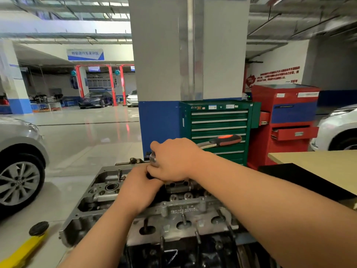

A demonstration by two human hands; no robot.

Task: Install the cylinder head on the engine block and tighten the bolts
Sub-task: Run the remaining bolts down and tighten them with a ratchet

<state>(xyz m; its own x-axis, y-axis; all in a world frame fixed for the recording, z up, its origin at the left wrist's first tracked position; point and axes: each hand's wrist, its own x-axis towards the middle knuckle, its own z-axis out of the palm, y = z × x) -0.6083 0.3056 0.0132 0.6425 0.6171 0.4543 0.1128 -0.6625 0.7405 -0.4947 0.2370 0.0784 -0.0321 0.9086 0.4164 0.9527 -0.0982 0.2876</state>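
Right hand (173,159) clenched round ratchet (226,141) drive end; left hand (139,188), touching just beneath, gripped dark socket (149,174) above cylinder head (108,190).

A blue-and-white sign (85,54) hanging at the far left carries Chinese characters that read roughly 新能源汽车实训区. Red Chinese lettering (278,73) runs in several lines on the white wall at the far right, too blurred to read. A raised cast number (182,209) stands on the near side of the cylinder head (108,190), its digits unclear. Small labels on the green tool cabinet (212,107) and the red cabinet (307,94) are illegible.
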